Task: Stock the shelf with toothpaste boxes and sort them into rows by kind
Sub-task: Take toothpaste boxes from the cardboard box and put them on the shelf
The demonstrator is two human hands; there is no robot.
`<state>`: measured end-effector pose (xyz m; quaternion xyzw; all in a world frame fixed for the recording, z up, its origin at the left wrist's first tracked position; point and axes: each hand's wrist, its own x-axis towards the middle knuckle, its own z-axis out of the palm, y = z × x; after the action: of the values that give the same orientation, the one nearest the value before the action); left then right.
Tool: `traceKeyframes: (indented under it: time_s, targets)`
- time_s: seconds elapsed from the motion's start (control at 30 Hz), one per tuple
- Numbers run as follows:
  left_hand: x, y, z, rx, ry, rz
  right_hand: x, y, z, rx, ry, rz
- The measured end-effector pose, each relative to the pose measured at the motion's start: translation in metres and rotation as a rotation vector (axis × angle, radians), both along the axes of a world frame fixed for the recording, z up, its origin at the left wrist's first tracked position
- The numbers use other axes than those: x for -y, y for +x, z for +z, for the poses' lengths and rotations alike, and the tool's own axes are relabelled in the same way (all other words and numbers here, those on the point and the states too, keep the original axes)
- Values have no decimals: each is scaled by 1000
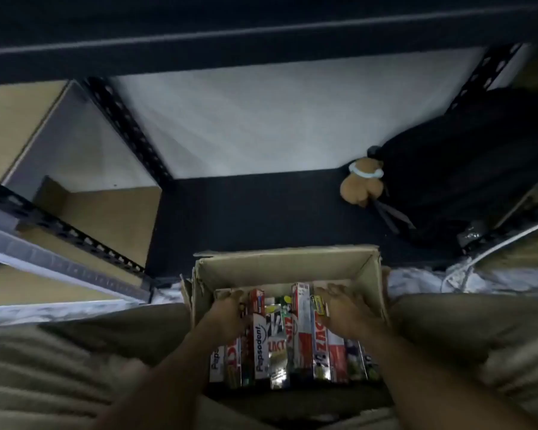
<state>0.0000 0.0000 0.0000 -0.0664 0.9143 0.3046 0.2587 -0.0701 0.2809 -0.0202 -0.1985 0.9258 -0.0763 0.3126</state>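
Both hands reach into the open cardboard carton (288,265): the left hand (227,318) rests curled over the boxes at the carton's left side, though whether it grips one I cannot tell, and the right hand (343,311) lies flat with fingers spread over the boxes at the right side, clamped on nothing. The toothpaste boxes (292,339) are packed side by side, filling the carton's near half; they are long and narrow, in red, white, silver and green, and one white box (260,349) reads Pepsodent. The carton's far half is bare cardboard. Beyond it runs the dark bottom shelf (249,212), with a small brown plush toy (359,184) towards its right end beside a black bag (479,156). Perforated black uprights (128,128) frame a white back wall (277,119).
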Motion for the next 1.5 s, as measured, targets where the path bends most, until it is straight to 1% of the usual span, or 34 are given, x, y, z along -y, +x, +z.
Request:
traceKeyframes:
  time_s: [0.07,0.13,0.2,0.3,0.4,0.5,0.57,0.63,0.7,0.87,0.93,1.03,1.07,1.1,1.13,1.2,1.23,1.3,1.33,1.4,1.47,1.5]
  targets:
    - [2,-8,-16,8,20,59,6,-6,-8,14,34,-60]
    - [0,-12,-24,80,-10,102,12,-7,-11,11,104,-51]
    - [-6,-15,-32,133,-47,99,16,-8,-15,-3,146,-11]
    - [-12,-19,-40,136,-114,74,17,-11,-21,-18,166,-4]
    - [-16,-21,-48,158,-42,144,16,-11,-23,-7,159,5]
    - [-17,-20,-57,152,-36,209,15,-11,-23,0,137,-7]
    - [-8,-19,-89,150,-5,254,15,-11,-23,18,129,-11]
    - [-10,-22,-85,159,24,247,15,-8,-22,31,102,-23]
    - [-17,-27,-68,167,27,218,15,-4,-22,38,70,-40]
    - [-19,-30,-68,161,-2,234,15,-2,-21,-1,-36,-41]
    - [-19,-25,-69,167,6,227,15,0,-19,-5,-102,-78]
    - [-16,-19,-75,120,-13,244,17,2,-18,96,-225,-189]
    - [-14,-18,-86,94,-17,240,17,2,-16,133,-271,-215]
    - [-16,-18,-85,71,-27,226,18,2,-15,166,-320,-241]
    - [-22,-19,-70,44,-24,222,19,2,-14,197,-367,-273]
    - [-31,-18,-56,-12,56,260,20,7,-12,250,-454,-367]
    - [-36,-16,-52,-26,135,303,21,9,-10,298,-491,-440]
    - [-42,-10,-48,-6,306,405,21,15,-8,424,-556,-608]
    - [-44,-6,-50,35,378,455,20,19,-10,473,-567,-676]
    - [-49,3,-45,137,464,533,22,29,-12,529,-496,-695]
    - [-50,10,-44,221,484,571,25,42,-15,544,-384,-648]
    - [-51,13,-44,238,473,551,27,47,-17,539,-356,-648]
